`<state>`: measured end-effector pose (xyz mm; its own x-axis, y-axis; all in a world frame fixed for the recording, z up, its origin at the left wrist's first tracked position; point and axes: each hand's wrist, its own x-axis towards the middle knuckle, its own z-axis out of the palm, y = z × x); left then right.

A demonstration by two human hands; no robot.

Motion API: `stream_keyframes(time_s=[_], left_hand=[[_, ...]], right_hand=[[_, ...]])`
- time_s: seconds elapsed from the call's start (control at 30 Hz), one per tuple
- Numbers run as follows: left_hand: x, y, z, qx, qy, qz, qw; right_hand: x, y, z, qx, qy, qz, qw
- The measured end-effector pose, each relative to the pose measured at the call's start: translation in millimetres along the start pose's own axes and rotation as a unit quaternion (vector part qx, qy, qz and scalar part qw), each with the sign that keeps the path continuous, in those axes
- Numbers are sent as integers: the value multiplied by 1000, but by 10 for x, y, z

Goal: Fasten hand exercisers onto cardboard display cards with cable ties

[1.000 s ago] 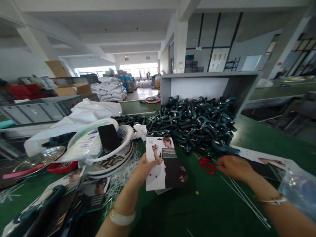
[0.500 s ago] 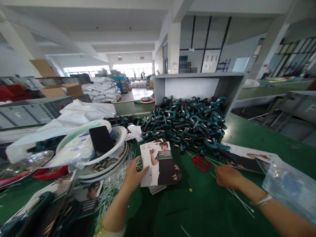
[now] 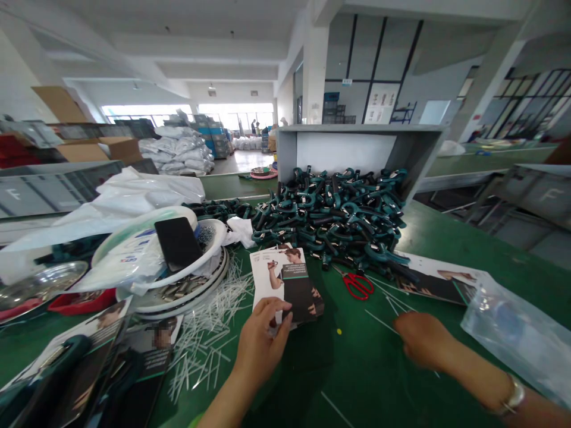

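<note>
A stack of printed cards (image 3: 289,279) lies on the green table, in front of a heap of teal and black tools (image 3: 334,214). Over the stack's lower left edge is my left hand (image 3: 263,336), thumb and fingers apart, its fingertips near the top card. My right hand (image 3: 422,339) is low over the table to the right, blurred, with fingers curled beside thin white strips (image 3: 380,321); whether it grips one is hidden. Red-handled scissors (image 3: 358,286) lie between the stack and my right hand.
A grey crate (image 3: 435,148) stands on its side behind the tools. Left are a white basin (image 3: 218,238) with a black phone (image 3: 177,244), many loose white strips (image 3: 209,339) and carded tools (image 3: 125,380). A clear plastic bag (image 3: 517,333) lies right.
My left hand has moved right and down, from the stack's left side to its lower edge. My right hand has moved slightly right and lower. The view has shifted slightly.
</note>
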<state>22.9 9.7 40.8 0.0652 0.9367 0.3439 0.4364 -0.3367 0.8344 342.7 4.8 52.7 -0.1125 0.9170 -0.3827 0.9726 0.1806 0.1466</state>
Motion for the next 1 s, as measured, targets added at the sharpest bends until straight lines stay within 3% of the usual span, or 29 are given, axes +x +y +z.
stream_keyframes(time_s=[0.1,0.3,0.47,0.53,0.67,0.77,0.9,1.0], left_hand=[[55,-36,-4,-15,14,-7,1000],[3,16,6,-88,20,-46,995],[-173,80,170,-131,-118,-115,978],[-206,128,287,-151,-166,-145,964],[-144,264,543,-265,-212,-250,907],[-50,347,669,-319,-263,-279,867],[15,373,654,-353,-291,-316,831],[20,340,544,-392,-264,-344,811]], right_hand=[[-2,-73,61,13,8,-7,1000],[169,-3,-38,41,29,-35,998],[293,54,-91,146,71,-52,985],[289,30,-150,245,72,-78,964],[218,-171,-343,464,39,-121,877],[196,-402,-471,559,15,-112,821],[271,-645,-544,634,-1,-116,765],[350,-736,-551,629,11,-144,763]])
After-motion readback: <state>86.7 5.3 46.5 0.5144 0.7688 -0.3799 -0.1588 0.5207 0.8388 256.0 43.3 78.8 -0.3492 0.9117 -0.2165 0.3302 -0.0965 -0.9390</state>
